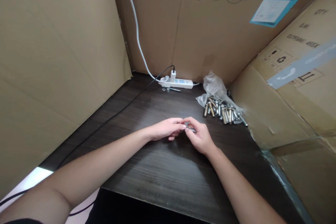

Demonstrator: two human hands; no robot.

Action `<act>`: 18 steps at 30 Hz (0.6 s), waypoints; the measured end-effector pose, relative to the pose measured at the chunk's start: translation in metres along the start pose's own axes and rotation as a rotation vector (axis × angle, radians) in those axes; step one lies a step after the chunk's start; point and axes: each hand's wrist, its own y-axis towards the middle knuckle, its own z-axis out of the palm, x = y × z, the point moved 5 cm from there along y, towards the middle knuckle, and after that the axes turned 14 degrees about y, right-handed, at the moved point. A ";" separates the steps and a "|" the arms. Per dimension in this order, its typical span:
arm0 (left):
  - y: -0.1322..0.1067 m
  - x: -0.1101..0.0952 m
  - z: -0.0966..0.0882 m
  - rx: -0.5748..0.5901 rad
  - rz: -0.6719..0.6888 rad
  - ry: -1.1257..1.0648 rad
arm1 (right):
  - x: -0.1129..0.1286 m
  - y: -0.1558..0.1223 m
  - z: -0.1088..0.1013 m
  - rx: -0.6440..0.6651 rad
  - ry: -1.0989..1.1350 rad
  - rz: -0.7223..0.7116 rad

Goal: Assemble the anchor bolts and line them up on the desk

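Above the dark wooden tabletop [154, 168], my two hands meet around a grey metal bolt [191, 130]. My right hand [201, 138] is closed on the bolt, whose shank shows between its thumb and fingers. The thumb and fingertips of my left hand [168, 128] pinch at the bolt's other end, mostly hidden by the fingers. To the right, several silver and brass-coloured anchor bolts [225, 112] spill from a clear plastic bag [215, 85]. Farther back lie a single loose bolt [175, 90] and small washers [163, 90].
A white power strip [181, 83] with a charger [173, 76] stands at the back. A black cable [115, 112] crosses the left side of the table. Cardboard boxes wall in the left [57, 59], back [157, 24] and right [278, 112].
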 end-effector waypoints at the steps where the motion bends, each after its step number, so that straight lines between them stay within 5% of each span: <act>1: 0.000 0.000 -0.001 -0.010 0.008 0.026 | 0.000 0.000 0.000 0.003 0.000 0.000; 18: -0.002 -0.005 -0.001 -0.111 0.036 0.271 | -0.007 0.001 0.000 -0.031 0.018 0.022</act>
